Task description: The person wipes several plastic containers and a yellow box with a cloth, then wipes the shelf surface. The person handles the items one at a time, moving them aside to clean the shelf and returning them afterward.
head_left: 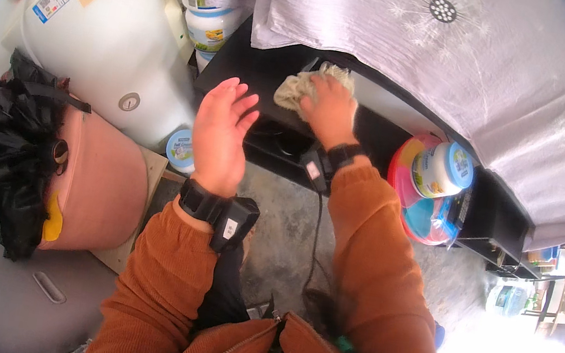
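The left hand (220, 132) hovers open, fingers apart; farther right, the right hand (329, 109) is clamped on a rag (295, 89) against a black shelf (241, 62).

black shelf (240, 69) | rag (296, 89) on top | grey floor (282, 227)

A crumpled, rough cloth rag (302, 90) lies on the smooth, glossy black shelf (254, 71); the jar (442, 170) is shiny plastic.
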